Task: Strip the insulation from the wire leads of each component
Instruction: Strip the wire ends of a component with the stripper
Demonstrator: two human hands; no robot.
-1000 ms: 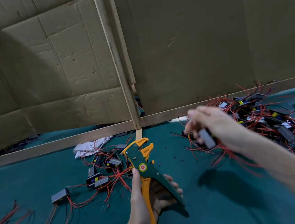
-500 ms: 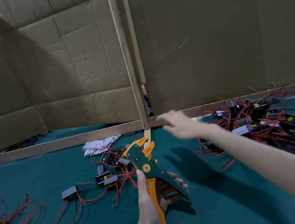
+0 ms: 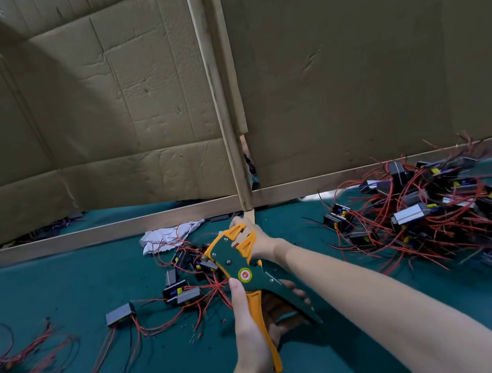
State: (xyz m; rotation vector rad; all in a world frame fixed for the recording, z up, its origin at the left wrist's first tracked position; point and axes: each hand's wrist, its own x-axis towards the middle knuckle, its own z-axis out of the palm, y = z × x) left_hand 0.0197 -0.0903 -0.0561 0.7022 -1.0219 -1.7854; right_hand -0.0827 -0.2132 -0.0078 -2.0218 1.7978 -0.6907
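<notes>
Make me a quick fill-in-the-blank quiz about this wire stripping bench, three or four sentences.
1. The hand gripping the green and orange wire stripper is the person's ___ one.
2. The larger pile of grey components with red wire leads lies on the stripper's ___ side.
3. The crumpled cloth near the wooden rail is ___.
Missing words: left, right, white.

A makeshift assembly workshop — cardboard partitions (image 3: 140, 106), green work mat (image 3: 59, 282), heaps of wired components (image 3: 438, 212).
</notes>
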